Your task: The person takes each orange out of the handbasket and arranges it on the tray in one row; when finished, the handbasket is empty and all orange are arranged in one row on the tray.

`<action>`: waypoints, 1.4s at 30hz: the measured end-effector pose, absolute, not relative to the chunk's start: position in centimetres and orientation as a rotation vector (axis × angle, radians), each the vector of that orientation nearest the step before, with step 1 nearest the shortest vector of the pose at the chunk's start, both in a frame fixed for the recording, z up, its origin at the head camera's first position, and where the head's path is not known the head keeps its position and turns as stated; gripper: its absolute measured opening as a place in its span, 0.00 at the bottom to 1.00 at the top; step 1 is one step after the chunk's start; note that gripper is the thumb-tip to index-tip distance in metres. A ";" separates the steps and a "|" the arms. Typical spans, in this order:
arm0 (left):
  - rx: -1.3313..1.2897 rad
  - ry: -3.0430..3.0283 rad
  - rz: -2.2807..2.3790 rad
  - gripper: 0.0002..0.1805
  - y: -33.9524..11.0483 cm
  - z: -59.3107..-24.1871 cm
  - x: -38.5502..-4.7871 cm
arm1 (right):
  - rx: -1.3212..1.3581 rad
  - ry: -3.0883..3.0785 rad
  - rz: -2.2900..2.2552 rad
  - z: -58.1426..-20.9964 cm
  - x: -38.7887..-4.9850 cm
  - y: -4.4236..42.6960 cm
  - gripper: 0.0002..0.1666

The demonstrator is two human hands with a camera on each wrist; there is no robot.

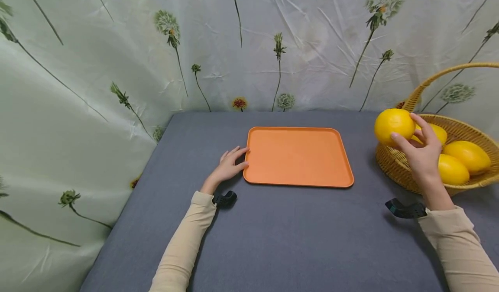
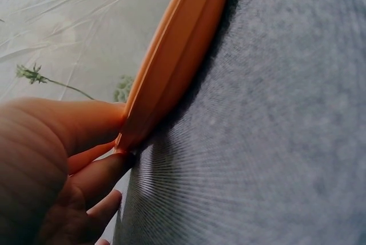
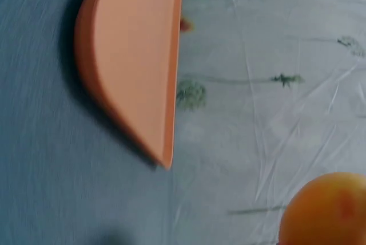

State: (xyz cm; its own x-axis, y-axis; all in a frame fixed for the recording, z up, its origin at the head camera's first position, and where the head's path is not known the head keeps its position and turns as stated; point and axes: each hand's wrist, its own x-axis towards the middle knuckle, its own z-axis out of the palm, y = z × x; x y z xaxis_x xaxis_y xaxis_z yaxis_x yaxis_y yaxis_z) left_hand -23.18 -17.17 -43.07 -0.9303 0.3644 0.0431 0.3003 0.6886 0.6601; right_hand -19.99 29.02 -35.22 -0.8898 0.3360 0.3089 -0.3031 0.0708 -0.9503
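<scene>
An orange tray (image 1: 298, 157) (image 2: 180, 44) (image 3: 137, 44) lies flat on the grey cloth. My left hand (image 1: 228, 166) (image 2: 63, 159) is at its left edge, thumb and fingertips touching the rim with the fingers fairly straight. On the right, my right hand (image 1: 424, 153) grips a yellow round fruit (image 1: 394, 126) (image 3: 329, 213) between thumb and fingers, raised over the left rim of a wicker basket (image 1: 395, 170). More yellow fruits (image 1: 467, 157) lie inside the basket, partly behind the hand. The right wrist view shows the held fruit only in part, at its lower right corner.
The basket's tall handle (image 1: 440, 73) arches up behind the right hand. A pale curtain with printed flowers (image 1: 234, 45) hangs behind and to the left of the grey table (image 1: 288, 240). Grey cloth lies between tray and basket.
</scene>
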 end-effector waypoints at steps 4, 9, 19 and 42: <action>0.542 2.798 1.081 0.30 -17.4 -43.1 -23.1 | 0.150 -1.736 2.082 -35.6 -20.1 27.3 0.34; 0.539 2.808 1.062 0.29 -17.4 -43.3 -23.3 | 0.213 -1.750 2.103 -35.7 -20.6 25.6 0.34; 0.651 2.783 1.197 0.31 -17.6 -43.8 -23.6 | 0.336 -1.871 2.218 -36.2 -22.1 22.8 0.36; 0.580 2.797 1.074 0.30 -17.2 -43.0 -23.4 | 0.214 -2.366 1.948 -37.8 -25.9 15.5 0.39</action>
State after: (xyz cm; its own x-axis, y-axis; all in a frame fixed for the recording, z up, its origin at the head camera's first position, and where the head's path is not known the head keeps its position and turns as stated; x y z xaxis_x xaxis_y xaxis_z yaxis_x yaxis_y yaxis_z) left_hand -23.35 -17.25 -43.02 -0.9238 0.3795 0.0511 0.3161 0.6806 0.6610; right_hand -25.91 15.52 -37.78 -0.9879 -0.0636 0.1414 -0.1509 0.1873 -0.9706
